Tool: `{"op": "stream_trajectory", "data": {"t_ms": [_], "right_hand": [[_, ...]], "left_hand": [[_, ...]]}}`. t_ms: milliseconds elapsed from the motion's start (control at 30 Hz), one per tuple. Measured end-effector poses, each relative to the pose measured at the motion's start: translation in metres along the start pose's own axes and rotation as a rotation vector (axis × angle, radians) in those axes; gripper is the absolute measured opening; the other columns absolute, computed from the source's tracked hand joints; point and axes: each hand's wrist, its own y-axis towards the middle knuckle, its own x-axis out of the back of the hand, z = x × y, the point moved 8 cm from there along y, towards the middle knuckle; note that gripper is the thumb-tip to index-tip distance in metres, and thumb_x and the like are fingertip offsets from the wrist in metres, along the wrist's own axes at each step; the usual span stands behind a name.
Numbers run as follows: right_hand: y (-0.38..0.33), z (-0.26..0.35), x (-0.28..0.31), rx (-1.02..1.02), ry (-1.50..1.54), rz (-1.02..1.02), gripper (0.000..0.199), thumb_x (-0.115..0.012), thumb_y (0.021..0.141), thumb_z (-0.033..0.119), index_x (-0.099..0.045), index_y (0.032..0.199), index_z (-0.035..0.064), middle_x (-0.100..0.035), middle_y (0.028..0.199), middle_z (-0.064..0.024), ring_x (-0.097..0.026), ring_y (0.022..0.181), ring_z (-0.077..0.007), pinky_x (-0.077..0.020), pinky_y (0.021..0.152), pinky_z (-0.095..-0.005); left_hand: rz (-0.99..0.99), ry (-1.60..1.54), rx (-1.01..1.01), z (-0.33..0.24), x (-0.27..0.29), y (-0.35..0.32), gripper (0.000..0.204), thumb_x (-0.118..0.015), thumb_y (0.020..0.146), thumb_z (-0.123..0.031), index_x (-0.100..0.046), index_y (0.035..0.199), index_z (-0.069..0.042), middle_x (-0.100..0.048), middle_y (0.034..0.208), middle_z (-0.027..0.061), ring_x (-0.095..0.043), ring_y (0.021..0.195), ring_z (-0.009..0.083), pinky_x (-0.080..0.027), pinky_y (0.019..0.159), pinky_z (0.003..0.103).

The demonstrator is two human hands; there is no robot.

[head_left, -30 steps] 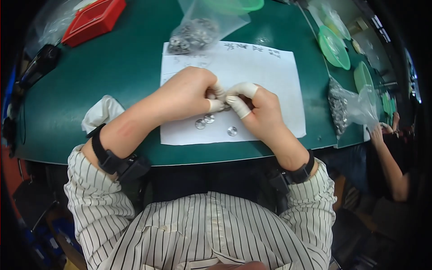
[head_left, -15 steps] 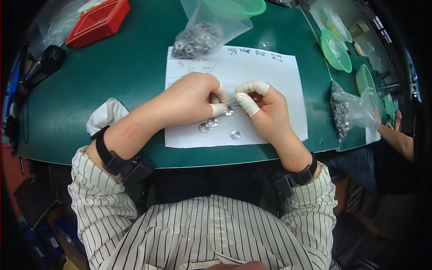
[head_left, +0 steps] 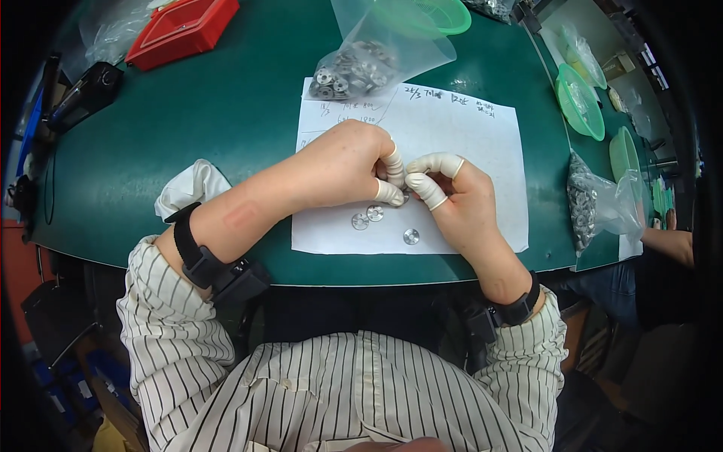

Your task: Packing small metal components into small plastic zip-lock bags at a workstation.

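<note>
White finger cots cover the thumb and fingers of my left hand (head_left: 350,162) and my right hand (head_left: 463,200). Both hands are pinched closed, their fingertips meeting over a white paper sheet (head_left: 482,158). Whatever lies between the tips is mostly hidden. Just below them, a round metal piece (head_left: 407,197) peeks out beside my left thumb. Two shiny metal discs with center holes, one a disc (head_left: 375,213) and the other a disc (head_left: 360,221), lie close together under my left hand. Another disc (head_left: 411,236) sits alone nearer the sheet's front edge.
A clear bag of metal rings (head_left: 354,71) rests on the sheet's far left corner. Behind it is a green basket (head_left: 456,19). A red tray (head_left: 181,34), a black device (head_left: 86,94) and a white cloth (head_left: 192,188) lie left. Another bag of metal parts (head_left: 584,200) and a green basket (head_left: 580,102) stand right, near another person's arm (head_left: 669,245).
My right hand has moved left, closing the gap to my left fingertips. The disc by my left thumb is now more covered. The whole view has shifted slightly.
</note>
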Motion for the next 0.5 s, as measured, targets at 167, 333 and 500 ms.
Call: {"op": "stream_trajectory", "data": {"t_ms": [167, 333, 500], "right_hand": [[0.001, 0.0, 0.0, 0.005, -0.014, -0.017, 0.01, -0.066, 0.082, 0.004, -0.063, 0.091, -0.0003, -0.065, 0.08, -0.0067, -0.063, 0.071, -0.0122, -0.051, 0.065, -0.0238], [-0.003, 0.031, -0.004, 0.365, -0.276, -0.008, 0.009, -0.067, 0.08, 0.006, -0.063, 0.088, 0.0033, -0.064, 0.076, -0.0078, -0.063, 0.067, -0.0179, -0.0494, 0.061, -0.0268], [-0.002, 0.029, -0.005, 0.367, -0.271, 0.012, 0.01, -0.068, 0.079, 0.006, -0.063, 0.087, 0.0044, -0.063, 0.075, -0.0083, -0.062, 0.066, -0.0202, -0.0488, 0.059, -0.028]], "left_hand": [[0.008, -0.016, -0.006, 0.001, -0.001, 0.0, 0.023, -0.082, 0.062, -0.015, -0.065, 0.074, -0.004, -0.053, 0.065, 0.0043, -0.049, 0.057, 0.0151, -0.041, 0.053, 0.029], [0.048, -0.027, -0.02, 0.0, 0.001, 0.0, 0.02, -0.078, 0.063, -0.012, -0.065, 0.072, -0.001, -0.058, 0.07, 0.0089, -0.056, 0.062, 0.0196, -0.045, 0.057, 0.031], [0.065, -0.049, 0.028, 0.004, 0.001, 0.001, 0.019, -0.077, 0.064, -0.012, -0.066, 0.073, 0.0, -0.06, 0.071, 0.0111, -0.059, 0.064, 0.0213, -0.047, 0.059, 0.032]]}}
